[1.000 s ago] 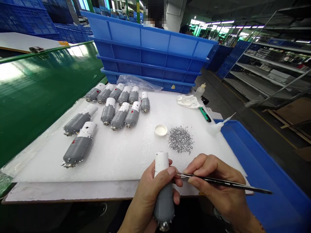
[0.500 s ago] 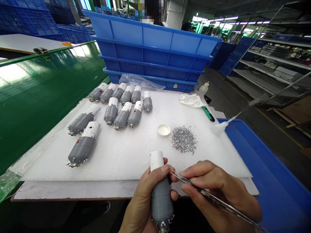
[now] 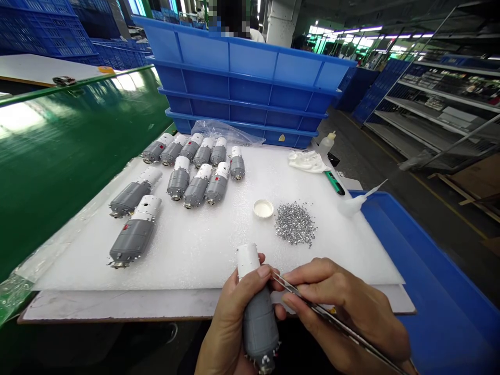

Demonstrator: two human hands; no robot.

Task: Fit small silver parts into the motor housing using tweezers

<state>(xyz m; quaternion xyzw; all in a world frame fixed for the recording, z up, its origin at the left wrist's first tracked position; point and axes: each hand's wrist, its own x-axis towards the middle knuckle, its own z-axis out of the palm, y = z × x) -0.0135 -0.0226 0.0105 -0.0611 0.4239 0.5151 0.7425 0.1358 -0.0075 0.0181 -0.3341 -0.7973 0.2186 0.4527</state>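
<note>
My left hand point(image 3: 234, 315) is wrapped round a grey and white spacecraft model point(image 3: 261, 325), its white end pointing away from me and its grey end near the bottom edge. Metal tweezers point(image 3: 332, 314) are pinched in my right hand point(image 3: 347, 304). Their tips meet the side of the model beside my left thumb; whether they hold a small part is too fine to make out. Beyond my hands lie a heap of tiny silvery parts point(image 3: 296, 224) and a small round dish point(image 3: 263, 209) with whitish contents.
Several similar models point(image 3: 135, 234) lie on the white foam sheet point(image 3: 191, 250) at the left and back. Stacked blue crates point(image 3: 250, 78) stand behind. On the right are a green-handled tool point(image 3: 335, 183), a dropper bottle point(image 3: 351, 205) and a blue tray point(image 3: 437, 291). A person sits beyond the crates.
The model's white end has tilted slightly left in my left hand. My right hand and the tweezers have shifted a little left with it. The person behind the crates has moved left.
</note>
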